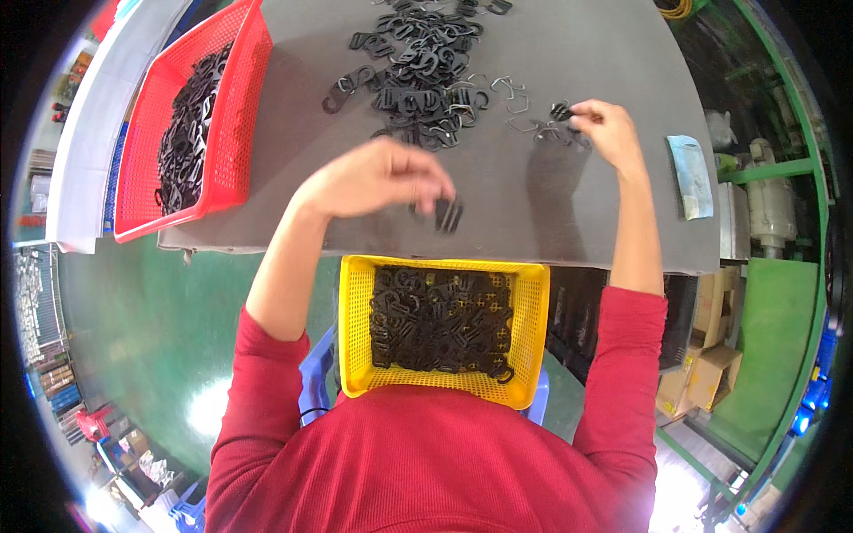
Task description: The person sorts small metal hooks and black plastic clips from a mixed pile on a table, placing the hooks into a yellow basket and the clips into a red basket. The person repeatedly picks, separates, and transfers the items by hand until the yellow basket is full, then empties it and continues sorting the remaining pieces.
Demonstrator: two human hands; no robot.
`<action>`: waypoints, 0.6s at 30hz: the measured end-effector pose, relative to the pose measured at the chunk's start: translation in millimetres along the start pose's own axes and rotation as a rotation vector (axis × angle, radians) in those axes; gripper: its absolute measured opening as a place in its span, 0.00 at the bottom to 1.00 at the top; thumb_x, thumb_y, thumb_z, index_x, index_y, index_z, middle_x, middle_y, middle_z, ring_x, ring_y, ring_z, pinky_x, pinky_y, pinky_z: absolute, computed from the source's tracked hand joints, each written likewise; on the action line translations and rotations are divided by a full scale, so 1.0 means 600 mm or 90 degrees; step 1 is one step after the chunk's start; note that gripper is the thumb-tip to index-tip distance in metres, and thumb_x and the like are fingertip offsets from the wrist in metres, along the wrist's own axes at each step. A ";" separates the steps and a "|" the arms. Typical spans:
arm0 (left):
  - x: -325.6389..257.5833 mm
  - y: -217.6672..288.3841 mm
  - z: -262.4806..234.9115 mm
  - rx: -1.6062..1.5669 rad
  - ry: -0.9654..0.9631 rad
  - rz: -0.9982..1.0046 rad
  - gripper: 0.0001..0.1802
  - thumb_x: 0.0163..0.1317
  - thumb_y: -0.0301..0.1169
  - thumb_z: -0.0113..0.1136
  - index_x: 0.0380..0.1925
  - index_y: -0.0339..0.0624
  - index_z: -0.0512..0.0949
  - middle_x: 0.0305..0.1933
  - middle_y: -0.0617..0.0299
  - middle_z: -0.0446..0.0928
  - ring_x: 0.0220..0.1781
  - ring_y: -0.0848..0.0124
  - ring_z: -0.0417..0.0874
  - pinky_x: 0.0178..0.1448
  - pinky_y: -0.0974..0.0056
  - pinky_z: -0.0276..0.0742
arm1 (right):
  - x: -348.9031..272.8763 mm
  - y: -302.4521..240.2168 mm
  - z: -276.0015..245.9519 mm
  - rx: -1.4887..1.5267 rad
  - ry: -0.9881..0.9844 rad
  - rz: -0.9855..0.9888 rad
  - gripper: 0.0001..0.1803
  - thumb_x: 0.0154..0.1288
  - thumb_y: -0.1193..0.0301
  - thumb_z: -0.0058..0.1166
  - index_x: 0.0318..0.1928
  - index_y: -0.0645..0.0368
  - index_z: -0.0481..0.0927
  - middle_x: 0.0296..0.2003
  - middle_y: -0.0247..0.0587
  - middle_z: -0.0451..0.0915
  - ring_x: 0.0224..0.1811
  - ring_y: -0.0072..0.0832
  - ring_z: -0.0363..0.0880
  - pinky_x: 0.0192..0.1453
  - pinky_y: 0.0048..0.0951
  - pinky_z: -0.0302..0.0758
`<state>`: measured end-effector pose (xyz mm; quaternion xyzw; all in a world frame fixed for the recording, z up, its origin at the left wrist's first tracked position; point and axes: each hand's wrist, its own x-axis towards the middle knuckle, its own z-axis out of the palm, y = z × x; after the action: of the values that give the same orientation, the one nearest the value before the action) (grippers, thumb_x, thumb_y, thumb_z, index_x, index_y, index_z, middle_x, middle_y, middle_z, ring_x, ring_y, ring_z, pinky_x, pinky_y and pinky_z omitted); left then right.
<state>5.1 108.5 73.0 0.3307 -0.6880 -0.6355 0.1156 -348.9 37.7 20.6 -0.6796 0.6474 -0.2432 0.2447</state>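
Note:
My left hand, smeared by motion, is above the near part of the grey table. At its fingertips is a blurred black slotted buckle, which appears pinched between thumb and fingers. Farther right, my right hand pinches a small black buckle above a few scattered pieces. A long heap of black buckles, some with metal wire loops, stretches away from me on the table. Loose wire loops lie between that heap and my right hand.
Against my lap, below the table edge, a yellow basket holds many black buckles. A red basket of black parts stands at the table's left. A light blue cloth-like piece lies at the right edge. Cardboard boxes stand lower right.

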 end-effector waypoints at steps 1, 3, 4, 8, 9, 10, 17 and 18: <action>-0.023 0.005 0.008 0.049 -0.049 -0.046 0.12 0.61 0.33 0.56 0.41 0.40 0.81 0.35 0.60 0.83 0.38 0.76 0.81 0.45 0.69 0.74 | -0.011 -0.007 -0.004 0.065 -0.046 -0.024 0.15 0.50 0.68 0.62 0.41 0.56 0.83 0.36 0.39 0.82 0.38 0.28 0.80 0.45 0.30 0.75; -0.045 -0.004 0.017 0.190 -0.032 -0.031 0.12 0.58 0.35 0.60 0.39 0.40 0.82 0.36 0.55 0.83 0.37 0.71 0.83 0.47 0.66 0.75 | -0.040 -0.029 -0.018 0.194 -0.132 -0.071 0.17 0.50 0.65 0.63 0.42 0.56 0.83 0.37 0.39 0.82 0.40 0.29 0.79 0.47 0.31 0.75; -0.050 -0.015 0.013 0.200 0.072 -0.032 0.14 0.59 0.35 0.60 0.41 0.40 0.81 0.39 0.54 0.82 0.41 0.69 0.82 0.48 0.66 0.75 | -0.051 -0.059 -0.013 0.175 -0.225 -0.104 0.18 0.50 0.65 0.64 0.43 0.56 0.83 0.39 0.39 0.81 0.42 0.29 0.79 0.47 0.31 0.75; 0.013 -0.104 -0.025 0.412 0.570 0.100 0.21 0.59 0.38 0.61 0.51 0.44 0.75 0.53 0.46 0.74 0.56 0.58 0.74 0.59 0.59 0.69 | -0.062 -0.157 0.069 0.042 -0.278 -0.163 0.39 0.43 0.59 0.69 0.58 0.56 0.71 0.54 0.48 0.71 0.58 0.38 0.69 0.60 0.38 0.68; 0.053 -0.126 -0.031 0.504 0.713 0.169 0.23 0.58 0.39 0.61 0.53 0.46 0.74 0.57 0.44 0.71 0.61 0.53 0.71 0.63 0.57 0.66 | -0.048 -0.141 0.108 -0.020 -0.163 -0.207 0.47 0.40 0.58 0.71 0.63 0.54 0.65 0.58 0.53 0.67 0.62 0.44 0.65 0.64 0.42 0.64; 0.092 -0.147 -0.037 0.471 0.709 0.166 0.25 0.58 0.40 0.61 0.56 0.47 0.71 0.60 0.43 0.67 0.64 0.50 0.65 0.66 0.54 0.61 | -0.035 -0.127 0.151 -0.078 -0.094 -0.182 0.53 0.36 0.56 0.72 0.65 0.52 0.61 0.61 0.57 0.63 0.65 0.48 0.60 0.67 0.45 0.60; 0.097 -0.172 -0.047 0.056 0.824 0.212 0.08 0.59 0.27 0.59 0.38 0.36 0.76 0.34 0.61 0.78 0.33 0.75 0.79 0.40 0.70 0.74 | -0.012 -0.189 0.245 -0.057 0.064 -0.293 0.28 0.42 0.68 0.67 0.49 0.44 0.77 0.51 0.42 0.73 0.56 0.45 0.70 0.57 0.44 0.70; 0.082 -0.186 -0.074 -0.009 0.818 0.192 0.08 0.60 0.28 0.58 0.38 0.36 0.76 0.32 0.63 0.78 0.32 0.77 0.78 0.39 0.71 0.73 | -0.007 -0.183 0.235 -0.080 0.136 -0.282 0.16 0.44 0.70 0.63 0.39 0.47 0.81 0.44 0.36 0.76 0.51 0.39 0.74 0.52 0.38 0.74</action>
<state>28.3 46.4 -38.7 0.5432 -0.5166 -0.2930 0.5935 -174.3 48.8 -16.0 -0.7891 0.5189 -0.3207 0.0729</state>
